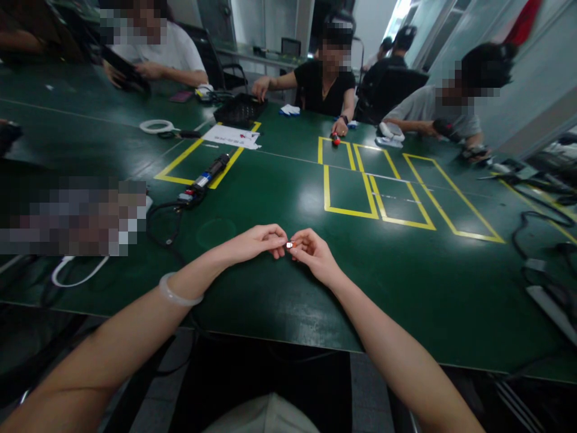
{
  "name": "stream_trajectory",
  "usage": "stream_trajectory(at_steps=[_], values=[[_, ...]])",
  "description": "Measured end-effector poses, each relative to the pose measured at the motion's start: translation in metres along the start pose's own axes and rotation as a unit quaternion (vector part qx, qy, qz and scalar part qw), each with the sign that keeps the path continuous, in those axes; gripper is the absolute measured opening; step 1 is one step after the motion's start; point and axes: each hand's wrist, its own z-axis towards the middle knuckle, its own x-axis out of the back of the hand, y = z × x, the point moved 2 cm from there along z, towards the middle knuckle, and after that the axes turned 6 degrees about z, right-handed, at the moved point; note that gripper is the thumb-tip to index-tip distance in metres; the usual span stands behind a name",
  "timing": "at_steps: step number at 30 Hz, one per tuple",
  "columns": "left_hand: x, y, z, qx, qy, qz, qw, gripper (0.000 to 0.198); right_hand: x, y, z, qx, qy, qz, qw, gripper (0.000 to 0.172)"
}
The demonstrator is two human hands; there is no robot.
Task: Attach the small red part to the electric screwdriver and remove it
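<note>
A small orange-and-white piece (290, 245) sits between the fingertips of both hands, just above the green table (279, 300). It is too small to tell its kind. My right hand (313, 255) is closed, thumb and fingers pinching the piece from the right. My left hand (265, 239) comes in from the left, thumb and fingers pressed together at the piece's other side. The fingertips of the two hands nearly meet there. A pale bangle (180, 291) circles my left wrist.
Yellow tape frames (351, 211) mark the table ahead. A dark cylindrical tool (205, 179) with a cable lies left, near a white paper (229, 136) and black crate (241, 110). Across the table, a co-worker's hand (339, 127) touches a red object (335, 139). Cables (527, 222) lie right.
</note>
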Motion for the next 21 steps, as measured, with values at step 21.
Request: stream_trajectory(at_steps=[21], values=[[0.031, -0.001, -0.002, -0.083, 0.144, 0.31, 0.936, 0.031, 0.012, 0.003, 0.003, 0.028, 0.031, -0.171, 0.984, 0.021]])
